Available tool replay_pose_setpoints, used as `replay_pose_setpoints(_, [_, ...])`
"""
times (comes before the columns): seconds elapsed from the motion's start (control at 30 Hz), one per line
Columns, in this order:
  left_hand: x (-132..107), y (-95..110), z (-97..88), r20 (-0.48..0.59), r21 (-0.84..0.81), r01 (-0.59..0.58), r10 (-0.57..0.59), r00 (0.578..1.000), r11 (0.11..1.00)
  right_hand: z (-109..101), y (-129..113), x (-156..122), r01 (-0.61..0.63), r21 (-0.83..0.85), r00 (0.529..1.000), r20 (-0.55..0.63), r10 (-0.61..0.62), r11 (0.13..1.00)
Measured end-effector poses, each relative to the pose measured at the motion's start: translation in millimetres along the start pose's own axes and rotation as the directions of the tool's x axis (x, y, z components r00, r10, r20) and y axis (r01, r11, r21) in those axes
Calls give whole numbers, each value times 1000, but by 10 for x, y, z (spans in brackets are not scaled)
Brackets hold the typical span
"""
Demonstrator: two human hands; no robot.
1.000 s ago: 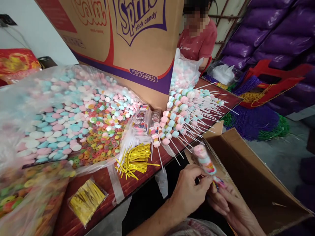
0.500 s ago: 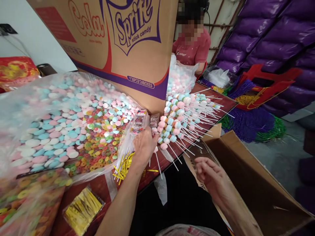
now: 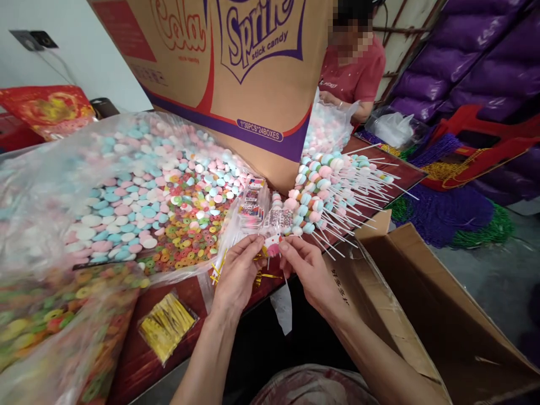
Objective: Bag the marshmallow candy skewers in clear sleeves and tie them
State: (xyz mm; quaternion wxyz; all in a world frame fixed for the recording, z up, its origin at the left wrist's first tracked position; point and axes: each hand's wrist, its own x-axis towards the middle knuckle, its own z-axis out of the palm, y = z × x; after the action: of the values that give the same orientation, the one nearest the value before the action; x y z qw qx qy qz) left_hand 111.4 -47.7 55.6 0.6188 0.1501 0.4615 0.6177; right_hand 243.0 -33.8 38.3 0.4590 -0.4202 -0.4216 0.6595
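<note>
A small clear printed plastic bag (image 3: 278, 220) hangs between my two hands, its lower edge pinched at both sides. My left hand (image 3: 239, 269) grips it from the left with thumb and fingers closed. From the right, my right hand (image 3: 307, 269) does likewise. Something pink shows at the bag's edge between the fingertips. Just beyond lies a stack of printed plastic bags (image 3: 253, 203). Right of it are rows of candy skewers (image 3: 310, 197) on white sticks. Gold twist ties (image 3: 269, 275) lie partly hidden behind my hands.
A large carton (image 3: 236, 112) stands behind the candy. Loose marshmallows (image 3: 122, 211) and gummy rings (image 3: 185, 247) spread leftward under plastic. A packet of gold ties (image 3: 166, 326) lies near the table edge. An open cardboard box (image 3: 405, 315) is at right; another person (image 3: 352, 67) sits beyond.
My right hand has come in from the right and now pinches a printed bag together with my left hand. My left hand has drawn back from the bag stack. The view has shifted left.
</note>
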Motion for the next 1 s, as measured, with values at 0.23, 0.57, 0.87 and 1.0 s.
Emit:
replay_pose_setpoints(0.23, [-89,-202,-28,-47,-147,24,-31,998,989,60,-11,-14,-27,120,999,-18,29,992])
replay_pose_setpoints(0.57, [-161,-360,-32,-136,-237,-45,13,991,970,16,166,-67,87,-221,996,20,-85,971])
replay_pose_setpoints(0.87, [-123,-279,-199,-262,-284,-105,28,965,953,-103,25,59,127,-334,991,72,-110,934])
replay_pose_setpoints(1.0, [-108,-254,-225,-269,-323,-118,28,963,939,-88,18,312,81,-223,990,-98,-104,971])
